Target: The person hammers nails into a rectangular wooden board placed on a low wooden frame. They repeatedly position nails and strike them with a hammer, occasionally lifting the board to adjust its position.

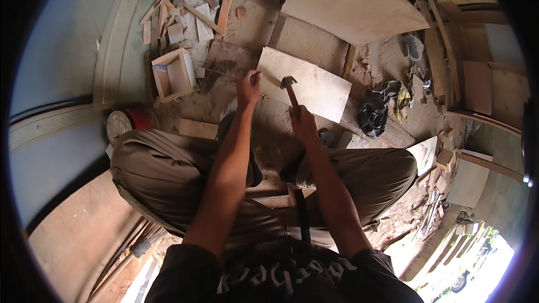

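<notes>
A claw hammer point(292, 96) with a wooden handle and a dark metal head is gripped near its lower end by my right hand point(304, 123). Its head hangs over a pale plywood board point(320, 94) lying in front of me. At the board's left corner my left hand point(249, 87) is closed, thumb and fingers pinched together. Whatever it may hold is too small to make out. I sit low, knees spread to either side, with the board just beyond my feet.
Left of the board sits an open wooden box point(176, 75), with wood offcuts point(202, 19) heaped behind it. A large plywood sheet point(353, 3) lies at the back. Black plastic point(373, 119) is crumpled on the right. A red-and-white round container point(135, 123) stands by my left knee.
</notes>
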Available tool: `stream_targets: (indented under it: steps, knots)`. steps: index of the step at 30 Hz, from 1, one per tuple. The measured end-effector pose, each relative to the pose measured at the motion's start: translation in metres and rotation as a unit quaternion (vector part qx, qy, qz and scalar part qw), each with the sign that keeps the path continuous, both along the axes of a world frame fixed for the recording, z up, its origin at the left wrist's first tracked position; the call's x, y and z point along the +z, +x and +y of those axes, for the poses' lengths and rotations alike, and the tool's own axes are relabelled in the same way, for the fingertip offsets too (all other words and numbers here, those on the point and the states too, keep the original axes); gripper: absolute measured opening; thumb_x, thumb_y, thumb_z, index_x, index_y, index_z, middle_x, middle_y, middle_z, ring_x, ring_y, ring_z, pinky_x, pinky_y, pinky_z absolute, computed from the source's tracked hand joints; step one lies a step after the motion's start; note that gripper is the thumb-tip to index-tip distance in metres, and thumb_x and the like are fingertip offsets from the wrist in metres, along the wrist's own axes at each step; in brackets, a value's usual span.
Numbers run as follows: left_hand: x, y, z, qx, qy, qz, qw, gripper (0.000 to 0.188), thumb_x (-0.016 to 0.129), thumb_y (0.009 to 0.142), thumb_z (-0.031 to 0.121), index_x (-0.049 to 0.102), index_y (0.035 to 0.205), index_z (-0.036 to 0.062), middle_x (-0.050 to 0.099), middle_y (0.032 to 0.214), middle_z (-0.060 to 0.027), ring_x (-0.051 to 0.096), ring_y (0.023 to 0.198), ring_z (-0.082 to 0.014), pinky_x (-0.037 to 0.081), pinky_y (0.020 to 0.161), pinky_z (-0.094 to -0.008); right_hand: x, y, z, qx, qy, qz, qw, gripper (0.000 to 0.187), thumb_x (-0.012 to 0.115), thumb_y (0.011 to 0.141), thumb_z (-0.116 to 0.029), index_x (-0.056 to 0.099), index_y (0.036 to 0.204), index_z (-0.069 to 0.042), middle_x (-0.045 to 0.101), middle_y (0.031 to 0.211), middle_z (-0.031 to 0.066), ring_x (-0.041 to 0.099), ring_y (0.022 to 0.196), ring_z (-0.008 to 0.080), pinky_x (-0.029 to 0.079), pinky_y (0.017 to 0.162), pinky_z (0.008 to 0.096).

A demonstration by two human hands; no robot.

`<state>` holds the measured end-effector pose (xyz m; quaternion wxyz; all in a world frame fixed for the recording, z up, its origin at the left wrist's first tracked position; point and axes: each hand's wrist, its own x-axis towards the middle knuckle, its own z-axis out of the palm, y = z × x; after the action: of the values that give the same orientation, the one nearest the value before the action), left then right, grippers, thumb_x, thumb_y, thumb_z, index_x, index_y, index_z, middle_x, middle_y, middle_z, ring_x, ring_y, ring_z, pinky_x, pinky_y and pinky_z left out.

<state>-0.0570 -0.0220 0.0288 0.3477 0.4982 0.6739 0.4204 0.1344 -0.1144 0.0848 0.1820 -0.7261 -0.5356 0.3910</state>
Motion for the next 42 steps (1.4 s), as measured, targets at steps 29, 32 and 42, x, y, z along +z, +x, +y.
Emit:
stream_targets:
  steps: [29,32,42]
  knots:
    - [-0.018,-0.004,-0.030,0.007,0.039,0.041,0.998,0.014,0.062,0.091,0.007,0.064,0.104,0.0011,0.065,0.099,-0.0172,0.065,0.091,-0.0334,0.052,0.077,-0.0378,-0.039,0.004,0.025,0.001,-0.037,0.123,0.992,0.029,0.056,0.098,-0.030,0.052,0.091,-0.003,0.057,0.071,0.0108,0.056,0.065,0.0236,0.044,0.059,0.0384]
    - [-0.016,-0.009,-0.033,-0.018,0.064,0.047,0.997,0.015,0.063,0.091,0.009,0.065,0.103,-0.0007,0.067,0.101,-0.0162,0.065,0.094,-0.0297,0.050,0.082,-0.0352,-0.037,0.002,0.024,-0.009,-0.053,0.125,0.991,0.031,0.055,0.097,-0.033,0.052,0.094,-0.002,0.062,0.079,0.0218,0.063,0.075,0.0391,0.046,0.066,0.0467]
    - [-0.025,-0.013,-0.032,-0.011,0.100,0.051,0.994,0.012,0.064,0.089,0.003,0.066,0.100,-0.0002,0.067,0.102,-0.0153,0.066,0.093,-0.0331,0.052,0.079,-0.0381,-0.022,0.000,0.018,-0.012,-0.011,0.099,0.995,0.030,0.057,0.097,-0.032,0.055,0.089,-0.003,0.058,0.068,0.0107,0.057,0.062,0.0220,0.045,0.059,0.0378]
